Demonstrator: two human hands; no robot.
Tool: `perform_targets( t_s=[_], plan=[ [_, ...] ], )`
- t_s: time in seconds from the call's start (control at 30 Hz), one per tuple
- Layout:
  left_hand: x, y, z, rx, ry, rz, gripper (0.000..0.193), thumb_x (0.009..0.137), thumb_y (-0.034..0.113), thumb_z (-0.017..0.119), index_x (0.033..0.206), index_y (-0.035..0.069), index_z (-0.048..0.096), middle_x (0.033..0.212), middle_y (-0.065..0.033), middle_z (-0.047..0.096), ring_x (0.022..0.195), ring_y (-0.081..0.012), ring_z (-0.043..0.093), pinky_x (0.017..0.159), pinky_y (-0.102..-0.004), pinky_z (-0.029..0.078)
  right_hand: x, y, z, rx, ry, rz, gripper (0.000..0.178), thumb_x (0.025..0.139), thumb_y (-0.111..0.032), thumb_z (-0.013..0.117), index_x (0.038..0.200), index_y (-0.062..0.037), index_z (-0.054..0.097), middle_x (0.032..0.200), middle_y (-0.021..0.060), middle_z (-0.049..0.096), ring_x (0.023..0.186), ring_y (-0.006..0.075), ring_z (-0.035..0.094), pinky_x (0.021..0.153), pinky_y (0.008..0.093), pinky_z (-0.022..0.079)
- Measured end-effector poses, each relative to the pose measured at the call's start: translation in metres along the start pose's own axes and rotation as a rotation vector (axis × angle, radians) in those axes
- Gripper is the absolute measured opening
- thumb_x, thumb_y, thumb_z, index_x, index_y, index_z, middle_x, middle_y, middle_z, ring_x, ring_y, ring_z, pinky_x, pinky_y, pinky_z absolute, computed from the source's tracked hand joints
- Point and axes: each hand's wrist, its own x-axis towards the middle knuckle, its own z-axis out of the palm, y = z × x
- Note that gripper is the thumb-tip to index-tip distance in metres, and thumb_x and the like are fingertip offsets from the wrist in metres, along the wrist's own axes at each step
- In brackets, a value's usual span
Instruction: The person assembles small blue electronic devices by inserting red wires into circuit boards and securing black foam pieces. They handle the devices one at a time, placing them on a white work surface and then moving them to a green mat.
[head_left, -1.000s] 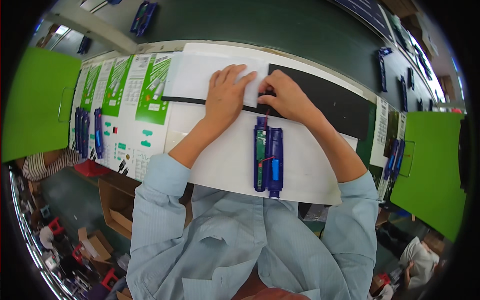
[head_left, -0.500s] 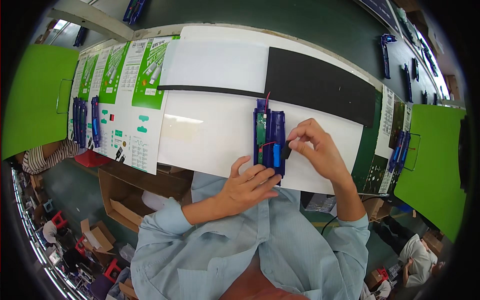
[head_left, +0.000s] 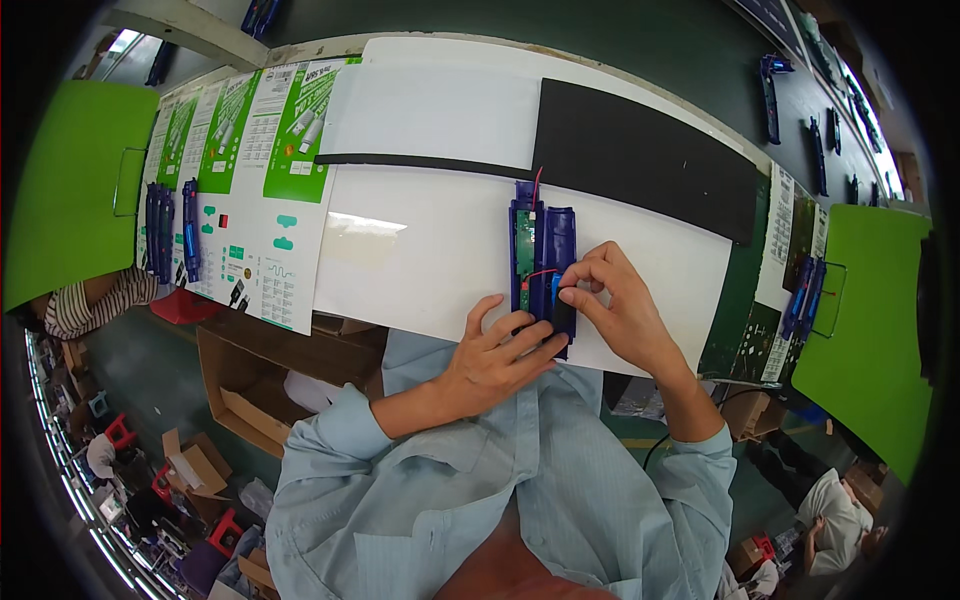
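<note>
A dark blue plastic housing in two long halves [head_left: 562,228] lies open on the white board in front of me. The left half carries a green circuit board [head_left: 525,245], with a red wire [head_left: 540,182] sticking up from its far end. In the right half sits a bright blue cylinder [head_left: 556,287], joined to the board by another red wire. My left hand [head_left: 500,358] rests with spread fingers over the near end of the housing. My right hand [head_left: 622,308], thumb and forefinger pinched, presses a small black strip [head_left: 566,308] against the cylinder; the fingers partly cover both.
A black sheet [head_left: 640,155] and a pale sheet [head_left: 430,110] lie beyond the housing. More blue housings stand at left [head_left: 190,230] and right [head_left: 803,300], beside green panels [head_left: 75,190]. A cardboard box [head_left: 240,390] is below the table's left edge. Another person's striped sleeve [head_left: 95,305] shows at left.
My right hand has moved left with the black strip, from beside the housing onto the blue cylinder. My left hand stays on the housing's near end.
</note>
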Motion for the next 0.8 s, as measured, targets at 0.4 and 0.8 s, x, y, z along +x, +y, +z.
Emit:
perform_targets(
  t_s=[0.4, 0.8],
  plan=[
    [0.013, -0.001, -0.013, -0.104, -0.076, 0.046, 0.043, 0.084, 0.023, 0.083, 0.122, 0.004, 0.073, 0.125, -0.0081, 0.064, 0.114, -0.0250, 0.061, 0.099, -0.0420, 0.051, -0.018, 0.012, 0.010, 0.023, 0.202, 0.039, 0.052, 0.094, -0.004, 0.078, 0.140, -0.0045, 0.055, 0.104, 0.0109, 0.062, 0.080, 0.0203, 0.068, 0.073, 0.0319, 0.056],
    [0.098, -0.029, -0.081, -0.199, -0.003, 0.180, 0.042, 0.073, 0.011, 0.089, 0.111, 0.003, 0.075, 0.117, -0.0122, 0.068, 0.103, -0.0310, 0.066, 0.088, -0.0426, 0.055, 0.000, -0.033, -0.053, 0.208, -0.055, -0.076, 0.067, 0.100, -0.008, 0.074, 0.158, -0.0020, 0.040, 0.122, 0.0162, 0.072, 0.090, 0.0204, 0.075, 0.076, 0.0321, 0.059]
  ],
)
